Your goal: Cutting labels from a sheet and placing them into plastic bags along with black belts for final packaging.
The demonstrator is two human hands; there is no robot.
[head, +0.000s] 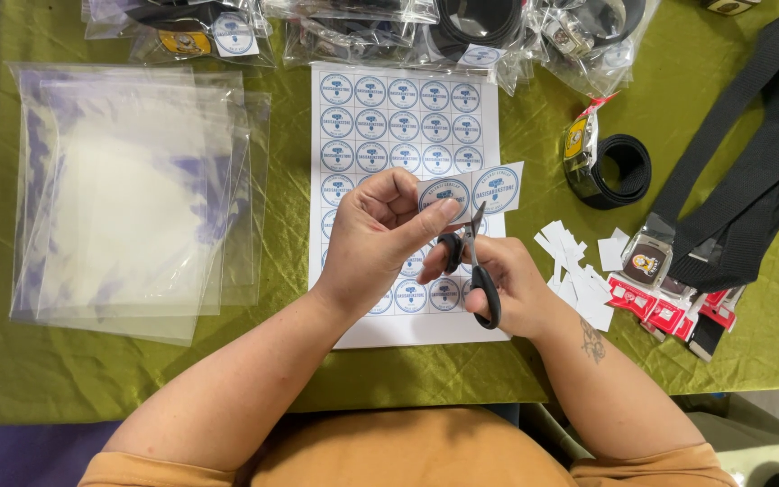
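- I see an olive-green cloth (119, 379) covering the table, with everything laid out on it.
- On my left lies a stack of clear plastic bags (128, 198), flat and slightly fanned.
- To my far right, loose black webbing belts (750, 153) run diagonally, ending in metal buckles near some small red packets (669, 311).
- In the middle lies a white sticker sheet (407, 117) printed with rows of round blue labels; my hands hover over its lower half.
- Along the top edge sit bagged belts (353, 32), each in clear wrap.
- A rolled black belt (610, 167) with a buckle stands just right of the sheet.
- My left hand (376, 243) pinches a small cut strip of two stickers (471, 191) between thumb and fingers, held above the sheet.
- My right hand (507, 289) is closed through the handles of black scissors (475, 266), blades pointing up and meeting the strip's lower edge.
- A little heap of white paper offcuts (574, 266) lies just right of my right hand.
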